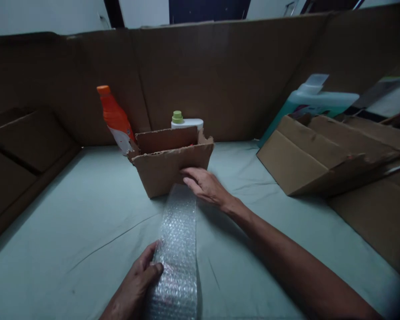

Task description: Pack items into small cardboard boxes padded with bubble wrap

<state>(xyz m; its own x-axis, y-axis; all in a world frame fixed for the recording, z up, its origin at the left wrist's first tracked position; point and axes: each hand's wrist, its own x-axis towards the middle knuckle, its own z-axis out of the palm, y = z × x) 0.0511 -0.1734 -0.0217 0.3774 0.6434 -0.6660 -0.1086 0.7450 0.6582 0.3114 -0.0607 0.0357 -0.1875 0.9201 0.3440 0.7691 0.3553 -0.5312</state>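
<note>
A long strip of bubble wrap (180,235) runs from the bottom edge up toward the front of a small open cardboard box (166,171). My left hand (142,280) grips the strip's left edge, thumb on top. At the strip's far end, my right hand (206,184) reaches to the box's front wall. Its fingers are stretched out and the thumb is apart, with nothing visible in it. Whether the fingertips touch the cardboard is unclear. Something red shows just inside the box, mostly hidden by the front wall.
Behind the box stand an orange-capped bottle (116,120) and a white bottle with a green cap (186,122). To the right are a teal liquid jug (313,100) and cardboard boxes (306,155). Another box (20,146) is at left. A tall cardboard wall (226,80) closes the back.
</note>
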